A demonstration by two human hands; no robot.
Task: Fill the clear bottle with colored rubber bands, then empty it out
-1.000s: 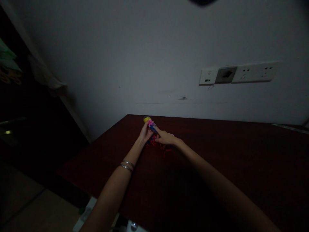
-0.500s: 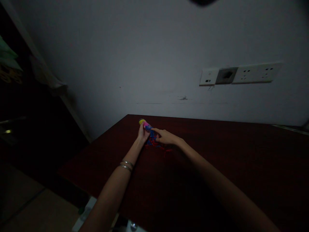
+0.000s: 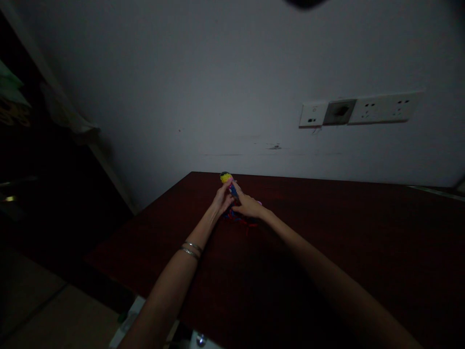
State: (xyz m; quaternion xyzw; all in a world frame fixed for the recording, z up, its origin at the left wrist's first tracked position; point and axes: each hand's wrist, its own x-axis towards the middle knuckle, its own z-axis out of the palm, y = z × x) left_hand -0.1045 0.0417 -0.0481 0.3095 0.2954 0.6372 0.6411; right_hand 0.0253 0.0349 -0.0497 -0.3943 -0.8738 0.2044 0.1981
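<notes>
A small multicoloured yarn piece (image 3: 225, 178), yellow and dark at its tip with pink and blue below, stands tilted between my two hands. My left hand (image 3: 221, 199) is closed around its left side, thumb up near the pink band. My right hand (image 3: 249, 206) lies on it from the right, fingers pointing up along the blue part and the thumb lower down. Between and below the hands, loose red and blue strands (image 3: 247, 224) trail onto the dark red tabletop (image 3: 290, 252). The hands hide most of the piece's middle.
Behind the tabletop rises a grey wall with a row of sockets (image 3: 378, 107) at right. Down at the left are a dark door (image 3: 43, 194) with a handle and the tiled floor (image 3: 54, 310). White objects (image 3: 127, 322) show below the table's front-left edge.
The yarn piece and my left hand have shifted a little right and up, and the piece stands more upright. My right hand's fingers have moved up along it, covering more of its blue part.
</notes>
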